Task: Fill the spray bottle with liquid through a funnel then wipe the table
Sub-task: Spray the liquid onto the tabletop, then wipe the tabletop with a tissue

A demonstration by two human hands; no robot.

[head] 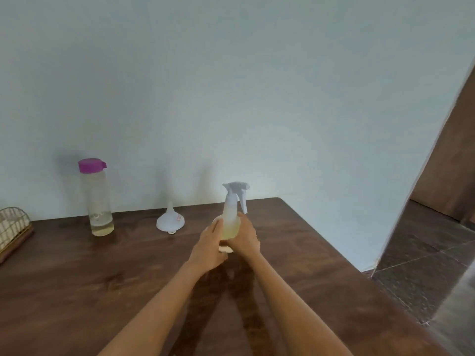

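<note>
On the dark wooden table [102, 291], toward the far right of its top, stands the spray bottle [229, 222], upright, its white trigger head fitted on and the nozzle pointing left, the trigger lever hanging on the right. Its clear body holds pale yellow liquid in the lower part; the upper part looks clouded and the exact level is hard to read. Both hands meet around it. The left hand [209, 246] lies against the bottle's left side with fingers fairly straight and pointing up along the body, the palm touching rather than wrapping. The right hand [245, 236] curls round the right side of the body, fingers reaching up near the neck just below the trigger. A small pale thing shows under the hands at the bottle's foot; what it is cannot be told. Left of the bottle, near the wall [231, 98], the white funnel [171, 220] sits mouth down with its spout up, apart from the bottle. Farther left stands a tall clear bottle [99, 201] with a purple cap, closed, holding only a shallow layer of yellowish liquid at the bottom. At the far left edge sits a wire basket [12, 227] on a wooden base, with something pale inside.
</note>
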